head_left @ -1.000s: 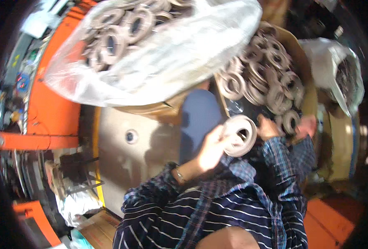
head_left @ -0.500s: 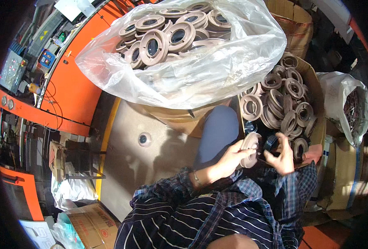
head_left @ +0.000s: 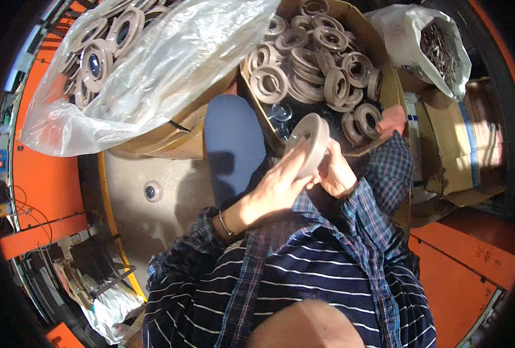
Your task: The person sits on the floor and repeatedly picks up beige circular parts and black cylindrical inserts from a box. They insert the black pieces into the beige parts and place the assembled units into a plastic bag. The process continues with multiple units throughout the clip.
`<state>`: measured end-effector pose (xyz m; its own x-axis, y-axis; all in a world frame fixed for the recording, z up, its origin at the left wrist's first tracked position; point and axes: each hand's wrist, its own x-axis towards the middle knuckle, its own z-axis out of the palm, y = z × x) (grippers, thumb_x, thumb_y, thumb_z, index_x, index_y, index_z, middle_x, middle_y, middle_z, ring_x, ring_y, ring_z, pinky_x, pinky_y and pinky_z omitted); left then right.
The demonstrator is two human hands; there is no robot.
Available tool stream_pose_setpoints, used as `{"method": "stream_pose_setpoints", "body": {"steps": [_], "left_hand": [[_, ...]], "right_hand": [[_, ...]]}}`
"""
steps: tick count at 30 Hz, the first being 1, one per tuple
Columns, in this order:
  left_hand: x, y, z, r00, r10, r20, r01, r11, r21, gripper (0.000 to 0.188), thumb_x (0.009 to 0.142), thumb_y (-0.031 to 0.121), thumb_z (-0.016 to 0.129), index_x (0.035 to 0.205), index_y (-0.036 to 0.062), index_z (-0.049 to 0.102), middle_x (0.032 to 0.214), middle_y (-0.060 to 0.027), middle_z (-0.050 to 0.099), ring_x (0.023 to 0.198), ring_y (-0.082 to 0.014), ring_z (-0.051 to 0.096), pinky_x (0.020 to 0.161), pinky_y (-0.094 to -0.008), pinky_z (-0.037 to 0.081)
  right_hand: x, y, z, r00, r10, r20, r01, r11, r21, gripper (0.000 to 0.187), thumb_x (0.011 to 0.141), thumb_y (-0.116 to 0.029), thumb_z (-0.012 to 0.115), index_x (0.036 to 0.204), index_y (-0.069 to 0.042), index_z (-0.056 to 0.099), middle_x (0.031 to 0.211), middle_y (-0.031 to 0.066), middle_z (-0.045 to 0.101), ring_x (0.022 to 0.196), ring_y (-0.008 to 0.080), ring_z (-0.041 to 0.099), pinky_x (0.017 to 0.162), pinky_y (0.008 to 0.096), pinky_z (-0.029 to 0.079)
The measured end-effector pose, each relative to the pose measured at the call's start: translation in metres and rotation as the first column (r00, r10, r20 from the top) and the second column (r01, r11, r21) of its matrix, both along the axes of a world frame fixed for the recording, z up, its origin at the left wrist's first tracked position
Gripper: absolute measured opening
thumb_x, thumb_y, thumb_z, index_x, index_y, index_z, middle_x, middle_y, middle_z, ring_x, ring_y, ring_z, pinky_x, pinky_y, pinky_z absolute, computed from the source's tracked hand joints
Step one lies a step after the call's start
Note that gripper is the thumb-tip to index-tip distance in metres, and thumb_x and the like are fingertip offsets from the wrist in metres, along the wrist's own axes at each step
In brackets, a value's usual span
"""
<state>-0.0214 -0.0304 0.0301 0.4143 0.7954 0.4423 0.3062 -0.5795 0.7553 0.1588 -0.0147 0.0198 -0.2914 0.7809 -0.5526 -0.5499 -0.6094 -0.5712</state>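
A taupe plastic ring (head_left: pixel 313 139) stands tilted between my hands above my lap. My left hand (head_left: pixel 277 180) is closed on its left face and lower edge. Against its right side, my right hand (head_left: pixel 337 171) is closed with curled fingers; they are partly hidden, and whether a black part sits inside the ring cannot be seen. Just beyond my hands stands a cardboard box (head_left: pixel 393 75) holding many similar rings (head_left: pixel 306 65), with dark pieces and a clear round piece (head_left: pixel 281 112) at its near left corner.
At the upper left, a clear plastic bag (head_left: pixel 193 69) lines another box full of rings (head_left: pixel 95 62). One small round piece (head_left: pixel 152 191) lies on the floor. A white sack (head_left: pixel 394 40) of thin pieces stands far right. Orange machinery (head_left: pixel 48 151) borders the left.
My right hand has come against the ring held in my left; the black ring it had is out of sight. The view has turned rightward and down.
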Motion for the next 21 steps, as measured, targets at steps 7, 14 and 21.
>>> {"method": "stream_pose_setpoints", "body": {"steps": [7, 14, 21], "left_hand": [[-0.008, 0.022, -0.007, 0.857, 0.263, 0.444, 0.202, 0.620, -0.758, 0.045, 0.095, 0.009, 0.062, 0.136, -0.0006, 0.049, 0.112, -0.0053, 0.064, 0.096, -0.0097, 0.059, 0.084, -0.0253, 0.050], [-0.016, 0.031, -0.013, 0.754, 0.266, 0.601, 0.449, 0.461, -0.766, 0.044, 0.096, 0.004, 0.059, 0.137, -0.0036, 0.046, 0.119, -0.0070, 0.062, 0.103, -0.0115, 0.059, 0.092, -0.0261, 0.048], [0.005, 0.006, -0.012, 0.973, 0.112, 0.203, 0.069, 0.696, -0.714, 0.051, 0.095, 0.006, 0.060, 0.141, -0.0030, 0.041, 0.123, -0.0116, 0.062, 0.106, -0.0188, 0.064, 0.091, -0.0315, 0.052]], "right_hand": [[0.007, 0.008, 0.015, 0.362, -0.346, 0.866, -0.604, 0.620, 0.501, 0.068, 0.069, -0.031, 0.081, 0.125, -0.002, 0.056, 0.096, 0.0153, 0.062, 0.077, 0.0275, 0.065, 0.071, 0.0356, 0.054], [0.019, 0.009, 0.013, 0.266, -0.429, 0.863, -0.792, 0.413, 0.450, 0.072, 0.068, -0.033, 0.080, 0.130, -0.006, 0.054, 0.091, 0.0144, 0.054, 0.077, 0.0343, 0.063, 0.070, 0.0409, 0.055], [-0.003, 0.000, -0.012, 0.772, -0.174, 0.611, -0.076, 0.930, 0.361, 0.052, 0.085, -0.039, 0.072, 0.108, 0.005, 0.060, 0.082, 0.0140, 0.069, 0.063, 0.0208, 0.068, 0.060, 0.0320, 0.058]]}}
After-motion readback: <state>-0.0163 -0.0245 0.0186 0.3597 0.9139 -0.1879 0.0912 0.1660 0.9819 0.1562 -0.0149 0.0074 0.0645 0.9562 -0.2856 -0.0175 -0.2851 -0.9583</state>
